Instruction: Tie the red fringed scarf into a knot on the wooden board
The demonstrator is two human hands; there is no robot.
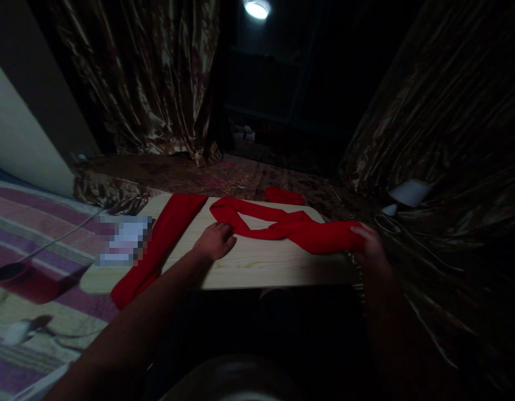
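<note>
A long red cloth (324,236) lies across the pale wooden table (257,273), its left part bent round into a loop and its right part wider and flat. Its right end is gripped by my right hand (372,245), fingers on top, at the table's right edge. At the lower left of the loop, my left hand (215,242) rests on the wood, with fingertips touching the cloth's edge and the thumb apart. To the left, a second long red cloth (169,234) runs slantwise over the tabletop and hangs past its front edge.
A small red bundle (284,196) sits at the table's far edge. A blurred-out flat item (126,239) lies at the left. A red container (32,284) and cables are on the striped bedding (86,312). On the right stands a white lamp (410,192); curtains (173,83) hang behind.
</note>
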